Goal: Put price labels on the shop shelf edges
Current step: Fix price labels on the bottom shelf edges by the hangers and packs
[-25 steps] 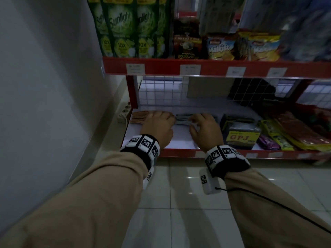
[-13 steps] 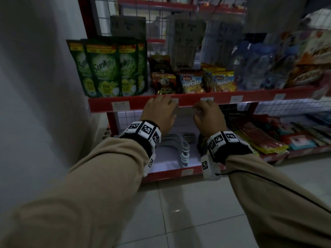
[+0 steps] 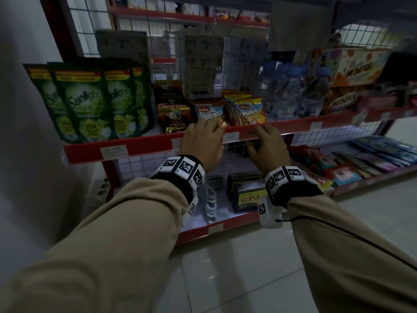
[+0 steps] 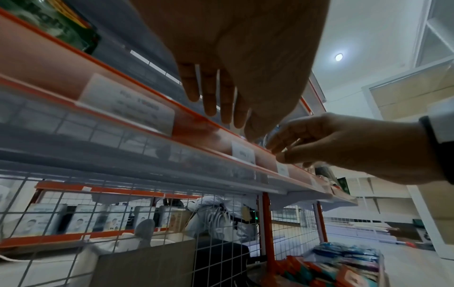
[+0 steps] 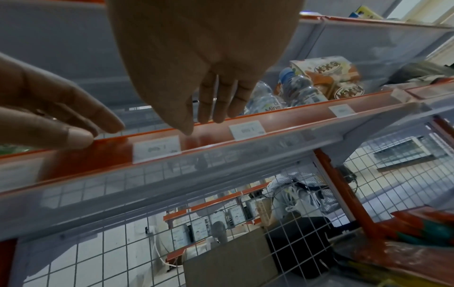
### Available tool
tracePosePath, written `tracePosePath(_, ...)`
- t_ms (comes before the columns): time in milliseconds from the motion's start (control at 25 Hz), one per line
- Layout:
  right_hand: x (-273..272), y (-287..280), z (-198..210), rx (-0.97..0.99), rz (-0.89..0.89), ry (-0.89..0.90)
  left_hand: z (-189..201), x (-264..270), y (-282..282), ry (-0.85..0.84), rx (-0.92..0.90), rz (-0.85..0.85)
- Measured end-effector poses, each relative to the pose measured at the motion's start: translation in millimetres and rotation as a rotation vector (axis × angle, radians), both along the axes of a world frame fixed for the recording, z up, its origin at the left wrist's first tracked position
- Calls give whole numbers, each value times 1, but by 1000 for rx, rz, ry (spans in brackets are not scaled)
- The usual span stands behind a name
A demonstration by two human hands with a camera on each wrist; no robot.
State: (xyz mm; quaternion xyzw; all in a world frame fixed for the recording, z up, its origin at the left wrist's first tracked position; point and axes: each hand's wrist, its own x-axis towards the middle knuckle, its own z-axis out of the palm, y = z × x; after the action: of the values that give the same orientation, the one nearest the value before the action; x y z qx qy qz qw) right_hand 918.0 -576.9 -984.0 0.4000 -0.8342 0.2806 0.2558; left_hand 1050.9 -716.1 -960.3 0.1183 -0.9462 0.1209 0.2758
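above shelf edge (image 3: 140, 144): packets (image 3: 208, 115) crowd (tight) | below: open gap, wire grid (image 3: 144, 164) behind

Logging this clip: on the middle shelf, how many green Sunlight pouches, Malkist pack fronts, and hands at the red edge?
Sunlight pouches: 4
Malkist pack fronts: 2
Hands at the shelf edge: 2 (left hand, right hand)
Total: 8

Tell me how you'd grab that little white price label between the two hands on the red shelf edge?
The price label sits flat in the red shelf edge, behind a clear strip, so little of it can be gripped. Probably best to come from the front and pinch its top edge with thumb and fingertip, then slide it up. The left hand and right hand hover on either side, holding nothing.
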Motion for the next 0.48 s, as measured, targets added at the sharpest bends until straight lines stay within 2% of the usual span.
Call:
tracePosePath(280,-40,3,-12,-35,157,232,-21,-35,21,131,-22,188)
tracePosePath(480,-59,1,-17,-46,213,304,-29,-50,35,204,-33,303)
